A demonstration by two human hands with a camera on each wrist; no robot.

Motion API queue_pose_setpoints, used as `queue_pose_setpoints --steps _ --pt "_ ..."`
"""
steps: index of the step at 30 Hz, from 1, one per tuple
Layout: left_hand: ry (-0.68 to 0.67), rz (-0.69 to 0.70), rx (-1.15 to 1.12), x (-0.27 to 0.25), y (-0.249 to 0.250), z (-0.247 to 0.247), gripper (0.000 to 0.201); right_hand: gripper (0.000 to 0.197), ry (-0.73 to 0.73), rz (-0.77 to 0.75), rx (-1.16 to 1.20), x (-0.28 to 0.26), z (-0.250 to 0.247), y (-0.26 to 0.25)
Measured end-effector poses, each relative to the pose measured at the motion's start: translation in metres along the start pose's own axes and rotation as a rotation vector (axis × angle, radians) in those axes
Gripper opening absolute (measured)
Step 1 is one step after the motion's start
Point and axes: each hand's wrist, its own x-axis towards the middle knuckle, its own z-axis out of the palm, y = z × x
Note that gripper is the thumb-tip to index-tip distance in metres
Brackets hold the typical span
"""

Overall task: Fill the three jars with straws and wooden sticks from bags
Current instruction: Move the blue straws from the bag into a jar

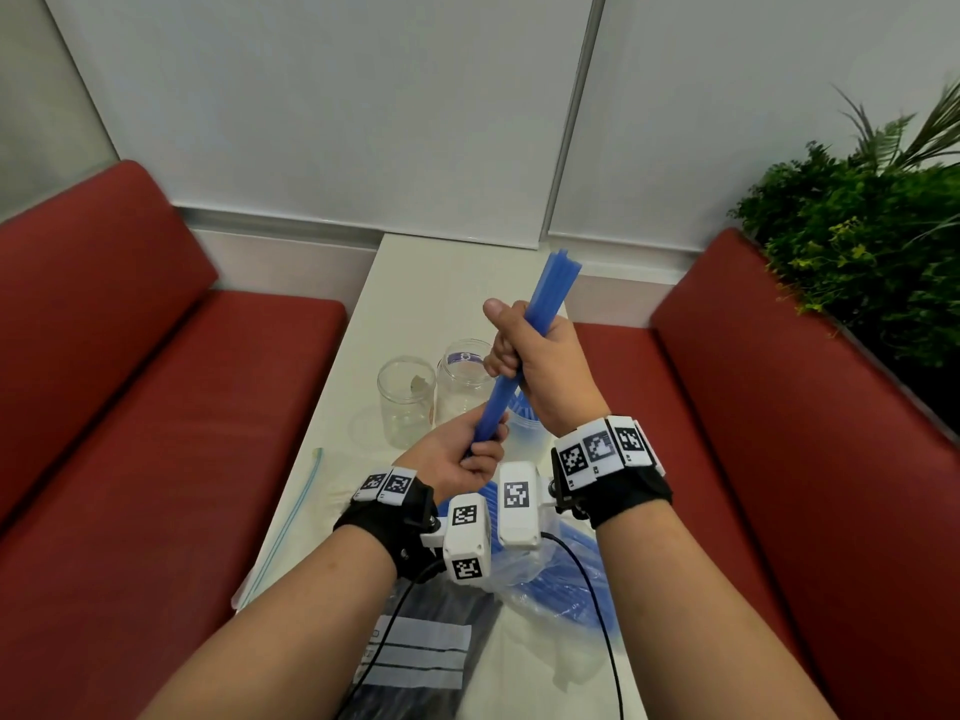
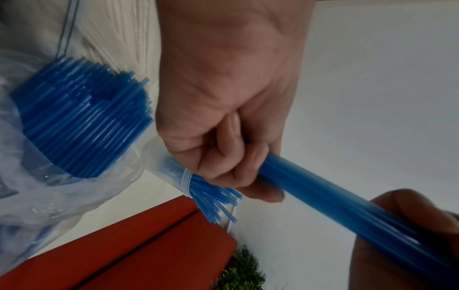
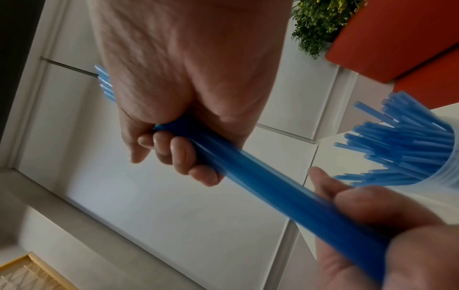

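Both hands hold one bundle of blue straws (image 1: 545, 293) tilted up above the white table (image 1: 415, 283). My left hand (image 1: 478, 452) grips its lower end and my right hand (image 1: 524, 350) grips its middle. The wrist views show the same bundle (image 2: 323, 198) (image 3: 261, 180) in curled fingers. Two clear jars (image 1: 405, 402) (image 1: 462, 381) stand with nothing in them behind the hands. A third jar with blue straws (image 3: 410, 155) stands to their right, mostly hidden in the head view. A clear bag of blue straws (image 1: 561, 579) lies under my wrists.
A bag of dark straws (image 1: 431, 646) lies at the table's near edge. A zip bag of pale sticks (image 1: 291, 522) lies on the left. Red benches (image 1: 156, 407) (image 1: 779, 407) flank the narrow table. A green plant (image 1: 857, 241) stands at the right.
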Motion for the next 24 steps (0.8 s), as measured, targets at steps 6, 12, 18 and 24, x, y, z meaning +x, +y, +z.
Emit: queue_pose_setpoints --steps 6,12,18,24 --pt "0.166 0.059 0.067 0.006 0.003 -0.010 0.023 0.047 -0.031 0.007 0.074 0.008 -0.009 -0.017" --pt "0.112 0.036 0.057 0.013 0.003 -0.013 0.011 0.045 -0.047 0.029 -0.087 0.010 -0.016 -0.012" --pt "0.215 0.130 0.102 0.019 0.016 -0.031 0.015 0.021 -0.108 0.151 -0.535 0.022 -0.049 -0.029" --pt "0.215 0.246 0.125 0.026 0.028 -0.022 0.022 0.019 -0.161 0.227 -0.538 0.036 -0.056 -0.055"
